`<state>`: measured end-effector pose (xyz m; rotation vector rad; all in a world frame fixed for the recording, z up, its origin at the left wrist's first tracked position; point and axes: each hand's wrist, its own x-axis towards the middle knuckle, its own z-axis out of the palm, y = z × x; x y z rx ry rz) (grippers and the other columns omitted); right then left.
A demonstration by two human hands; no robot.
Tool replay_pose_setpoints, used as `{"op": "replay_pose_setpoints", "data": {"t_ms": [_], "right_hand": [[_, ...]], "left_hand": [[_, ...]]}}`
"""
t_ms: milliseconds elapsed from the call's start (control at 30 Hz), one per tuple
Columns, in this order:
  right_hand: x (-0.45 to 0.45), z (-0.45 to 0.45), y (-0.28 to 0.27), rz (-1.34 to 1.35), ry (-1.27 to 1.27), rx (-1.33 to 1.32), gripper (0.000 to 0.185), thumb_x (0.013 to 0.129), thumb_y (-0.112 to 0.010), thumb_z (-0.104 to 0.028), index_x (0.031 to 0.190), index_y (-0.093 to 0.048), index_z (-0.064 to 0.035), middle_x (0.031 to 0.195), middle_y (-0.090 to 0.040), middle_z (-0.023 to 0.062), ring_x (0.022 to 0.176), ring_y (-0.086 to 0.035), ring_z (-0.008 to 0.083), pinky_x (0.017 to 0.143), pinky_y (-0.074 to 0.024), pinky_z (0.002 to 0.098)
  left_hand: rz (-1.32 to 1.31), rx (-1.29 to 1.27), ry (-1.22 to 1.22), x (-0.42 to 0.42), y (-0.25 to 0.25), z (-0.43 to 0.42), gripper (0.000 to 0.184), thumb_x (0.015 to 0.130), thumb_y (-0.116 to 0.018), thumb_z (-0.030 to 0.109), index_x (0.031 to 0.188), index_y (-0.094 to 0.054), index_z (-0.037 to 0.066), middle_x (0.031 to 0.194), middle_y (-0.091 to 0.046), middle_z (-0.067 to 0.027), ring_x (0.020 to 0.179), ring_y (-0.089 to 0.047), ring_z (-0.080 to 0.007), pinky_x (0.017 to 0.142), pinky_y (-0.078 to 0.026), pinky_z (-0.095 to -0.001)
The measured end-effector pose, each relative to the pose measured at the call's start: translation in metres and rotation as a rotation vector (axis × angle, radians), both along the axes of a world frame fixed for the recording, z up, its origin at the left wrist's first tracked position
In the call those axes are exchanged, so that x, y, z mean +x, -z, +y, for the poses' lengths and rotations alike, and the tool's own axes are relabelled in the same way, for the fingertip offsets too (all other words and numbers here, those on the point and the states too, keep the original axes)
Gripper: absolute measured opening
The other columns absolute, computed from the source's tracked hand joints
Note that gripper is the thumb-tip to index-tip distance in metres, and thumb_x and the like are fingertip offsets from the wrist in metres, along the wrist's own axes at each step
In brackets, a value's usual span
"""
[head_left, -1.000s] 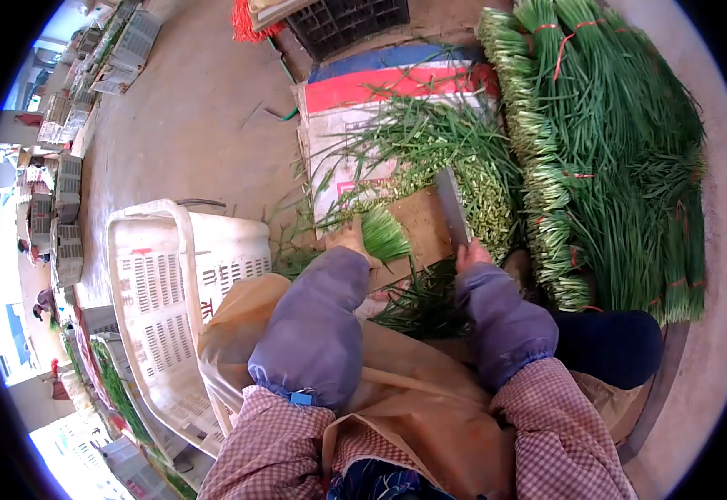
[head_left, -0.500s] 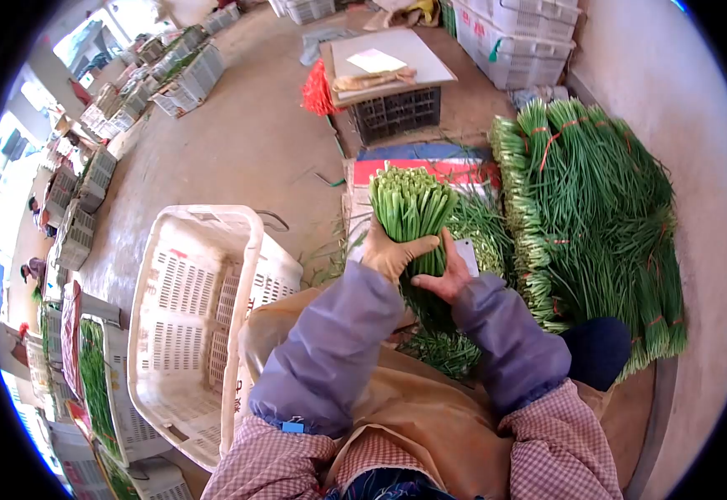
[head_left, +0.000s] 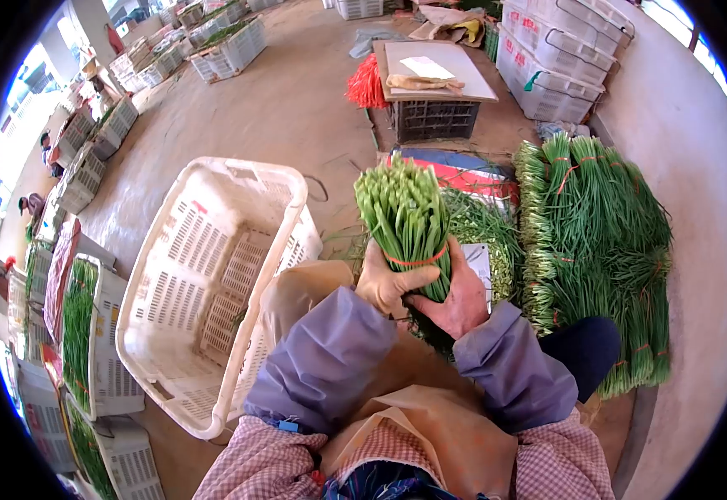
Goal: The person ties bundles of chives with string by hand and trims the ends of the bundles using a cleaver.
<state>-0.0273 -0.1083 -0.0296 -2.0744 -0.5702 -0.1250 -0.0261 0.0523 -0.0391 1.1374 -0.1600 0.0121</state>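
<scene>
Both hands are wrapped round a bunch of garlic chives (head_left: pixel 403 208), held upright with its pale cut ends upward. A red rubber band (head_left: pixel 418 262) circles the stalks just above my thumbs. My left hand (head_left: pixel 387 282), in a tan glove, grips the left side. My right hand (head_left: pixel 457 296), bare, closes on the right side. The leaf ends below are mostly hidden by my hands. Loose chive stalks (head_left: pixel 484 229) lie just beyond my right hand, beside a flat metallic plate (head_left: pixel 478 265).
An upright-sided white plastic crate (head_left: pixel 205 283) stands at my left. Stacked banded chive bunches (head_left: pixel 601 242) lie along the right wall. Ahead, a board (head_left: pixel 438 71) rests on a black crate (head_left: pixel 434 121), with red bands (head_left: pixel 367 83) hanging beside it. White crates (head_left: pixel 551 67) are stacked behind.
The red band now shows round the bunch, where none was visible before. My hands have drawn closer together round the stalks, and the bunch leans slightly left. The camera view has shifted.
</scene>
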Motion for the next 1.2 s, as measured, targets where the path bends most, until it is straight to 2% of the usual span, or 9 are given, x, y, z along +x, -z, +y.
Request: {"op": "replay_pose_setpoints", "data": {"t_ms": [133,233,267,400,433,633,800,900,1200], "right_hand": [[0.005,-0.012,0.044,0.357,-0.168,-0.317,0.088,0.07,-0.083,-0.033,0.144,-0.04,-0.0107,0.116,-0.064,0.0208,0.109,-0.062,0.0393,0.091,-0.0502,0.0448],[0.001,-0.059,0.103,0.407,-0.148,-0.504,0.036,0.083,-0.072,-0.023,0.119,-0.067,-0.0165,0.098,-0.071,0.0182,0.091,-0.068,0.0384,0.081,-0.0546,0.0431],[0.005,-0.08,0.129,0.434,-0.01,-0.512,0.032,0.083,-0.072,-0.018,0.113,-0.069,-0.0105,0.094,-0.073,0.0152,0.089,-0.07,0.0303,0.081,-0.0544,0.0408],[0.039,-0.138,0.121,0.424,0.41,0.522,0.011,0.09,-0.06,-0.005,0.097,-0.068,-0.0011,0.071,-0.061,0.003,0.057,-0.052,0.0168,0.053,-0.042,0.031],[0.033,-0.137,0.078,0.14,0.438,0.065,0.011,0.091,-0.059,-0.004,0.096,-0.068,-0.0005,0.071,-0.061,0.0023,0.056,-0.049,0.0133,0.051,-0.0396,0.027],[-0.001,-0.094,-0.027,0.272,0.307,0.463,0.011,0.093,-0.058,-0.005,0.1,-0.064,-0.0001,0.069,-0.057,0.0001,0.057,-0.047,0.0052,0.052,-0.038,0.0217],[-0.027,-0.056,-0.052,-0.122,-0.166,0.121,0.015,0.083,-0.069,0.001,0.098,-0.067,-0.0009,0.08,-0.064,0.0087,0.067,-0.062,0.016,0.062,-0.0493,0.0287],[-0.025,-0.042,-0.03,-0.138,-0.15,0.017,0.021,0.079,-0.076,-0.007,0.099,-0.067,-0.0056,0.081,-0.063,0.0109,0.066,-0.062,0.0255,0.059,-0.049,0.0357],[-0.016,-0.017,-0.018,-0.379,-0.057,-0.068,0.022,0.079,-0.076,-0.006,0.099,-0.067,-0.0062,0.072,-0.06,0.011,0.061,-0.061,0.0286,0.054,-0.0477,0.0355]], "left_hand": [[-0.117,-0.083,-0.053,0.005,-0.005,0.033,0.064,0.07,-0.078,0.011,0.127,-0.054,-0.002,0.11,-0.066,-0.0123,0.097,-0.066,-0.0255,0.086,-0.055,-0.0399],[-0.108,-0.385,-0.117,0.012,0.009,0.06,0.056,0.074,-0.073,0.02,0.122,-0.056,-0.003,0.105,-0.067,-0.0152,0.093,-0.067,-0.0305,0.082,-0.057,-0.0441],[-0.084,-0.475,-0.111,0.01,0.004,0.069,0.056,0.076,-0.074,0.026,0.121,-0.058,-0.003,0.105,-0.067,-0.0159,0.093,-0.068,-0.0319,0.083,-0.058,-0.0448],[-0.225,-0.507,-0.177,0.014,0.0,0.087,0.066,0.08,-0.074,0.042,0.128,-0.053,0.001,0.114,-0.064,-0.0169,0.1,-0.065,-0.0321,0.086,-0.057,-0.0475],[-0.226,-0.529,-0.164,0.015,0.002,0.088,0.067,0.08,-0.074,0.043,0.128,-0.053,0.001,0.115,-0.064,-0.0172,0.1,-0.065,-0.0324,0.086,-0.057,-0.0476],[-0.245,-0.47,-0.068,0.014,0.002,0.077,0.068,0.079,-0.074,0.045,0.126,-0.055,0.0,0.112,-0.065,-0.0187,0.097,-0.066,-0.0333,0.086,-0.056,-0.0483],[-0.184,-0.43,-0.091,0.014,-0.001,0.066,0.065,0.077,-0.076,0.044,0.119,-0.058,-0.002,0.105,-0.067,-0.0188,0.092,-0.068,-0.0325,0.083,-0.058,-0.046],[-0.153,-0.446,-0.145,0.017,-0.001,0.065,0.063,0.077,-0.077,0.044,0.117,-0.06,-0.002,0.103,-0.068,-0.0187,0.089,-0.069,-0.0318,0.082,-0.058,-0.0449],[-0.116,-0.448,-0.136,0.019,0.0,0.058,0.06,0.078,-0.076,0.041,0.116,-0.06,-0.002,0.102,-0.069,-0.0187,0.089,-0.069,-0.0329,0.083,-0.058,-0.0466]]}}
